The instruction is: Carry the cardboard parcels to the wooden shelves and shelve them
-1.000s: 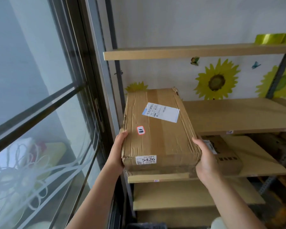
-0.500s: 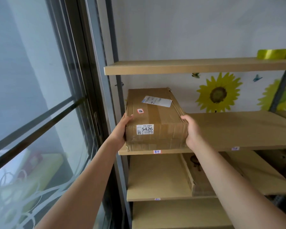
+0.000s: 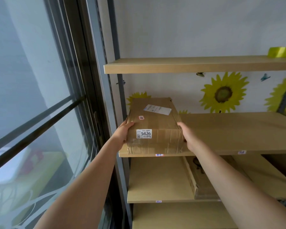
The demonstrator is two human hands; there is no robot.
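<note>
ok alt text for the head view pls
Both hands, left and right, grip the sides of a cardboard parcel labelled 5426, resting at the left end of a wooden shelf. A window is on the left, and sunflower stickers dot the wall behind.

Brown cardboard parcel (image 3: 153, 124) mid-frame, flat on the wooden shelf (image 3: 238, 129) at its left end, white "5426" label facing forward, creased, taped

Both bare arms reach forward and up, nearly straight. The left hand (image 3: 122, 133) presses flat against the left end of the parcel (image 3: 153, 123), fingers curled over its upper edge. The right hand (image 3: 187, 136) clasps the right end, thumb on top.
</note>
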